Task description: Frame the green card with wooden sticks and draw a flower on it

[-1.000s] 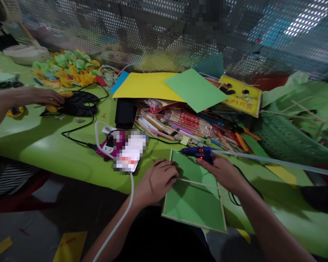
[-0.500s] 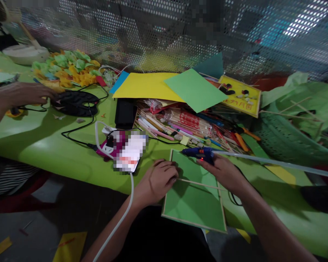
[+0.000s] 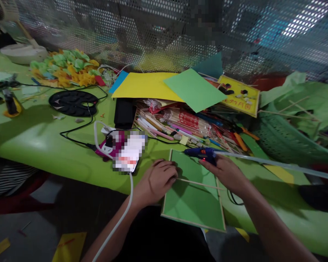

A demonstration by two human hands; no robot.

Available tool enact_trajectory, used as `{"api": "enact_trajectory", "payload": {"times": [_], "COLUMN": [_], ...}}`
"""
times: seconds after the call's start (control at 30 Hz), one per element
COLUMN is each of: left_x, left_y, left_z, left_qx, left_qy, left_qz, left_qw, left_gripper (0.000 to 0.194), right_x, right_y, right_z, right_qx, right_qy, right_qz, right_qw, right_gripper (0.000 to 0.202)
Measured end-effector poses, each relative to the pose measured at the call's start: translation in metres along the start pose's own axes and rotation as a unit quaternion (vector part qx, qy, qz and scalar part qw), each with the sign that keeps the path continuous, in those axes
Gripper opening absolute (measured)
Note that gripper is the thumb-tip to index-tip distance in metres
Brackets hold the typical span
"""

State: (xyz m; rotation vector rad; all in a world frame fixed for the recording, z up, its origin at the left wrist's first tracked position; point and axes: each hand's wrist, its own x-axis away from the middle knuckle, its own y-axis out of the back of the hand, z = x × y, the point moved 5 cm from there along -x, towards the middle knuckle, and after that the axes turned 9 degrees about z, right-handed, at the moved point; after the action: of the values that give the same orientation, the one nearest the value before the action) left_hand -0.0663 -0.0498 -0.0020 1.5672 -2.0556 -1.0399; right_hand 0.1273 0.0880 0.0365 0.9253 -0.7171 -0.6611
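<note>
Green table: under green board. Green basket: beyond board, to right. Board: oblong, pale along edges. Left hand: fingers curled at board's left edge; whether pinching thin stick, cannot tell. Right hand: wrapped round blue glue gun, nozzle over board's far end. Lit phone: left of board. Thin stick: across board, past right edge.

The glue gun is showing smooth plastic, the card is looking like matt paper, the stick like bare wood, and the tabletop is gleaming smoothly.
</note>
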Motion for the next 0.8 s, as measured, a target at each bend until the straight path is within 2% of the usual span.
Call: {"api": "enact_trajectory", "payload": {"times": [0.23, 0.57, 0.8], "left_x": [0.001, 0.0, 0.0], "left_y": [-0.001, 0.001, 0.0], "left_z": [0.002, -0.002, 0.0], "left_qx": [-0.003, 0.0, 0.002], "left_qy": [-0.002, -0.001, 0.007], "left_qz": [0.002, 0.003, 0.01], "left_qw": [1.0, 1.0, 1.0], "left_gripper": [0.011, 0.01, 0.012], "right_x": [-0.007, -0.001, -0.005], "right_y": [-0.004, -0.002, -0.005], "right_z": [0.01, -0.004, 0.006], "right_qx": [-0.055, -0.012, -0.034], "right_qy": [0.021, 0.002, 0.024], "right_qz": [-0.003, 0.009, 0.009], "right_qw": [0.998, 1.0, 0.999], "right_gripper": [0.042, 0.048, 0.043]}}
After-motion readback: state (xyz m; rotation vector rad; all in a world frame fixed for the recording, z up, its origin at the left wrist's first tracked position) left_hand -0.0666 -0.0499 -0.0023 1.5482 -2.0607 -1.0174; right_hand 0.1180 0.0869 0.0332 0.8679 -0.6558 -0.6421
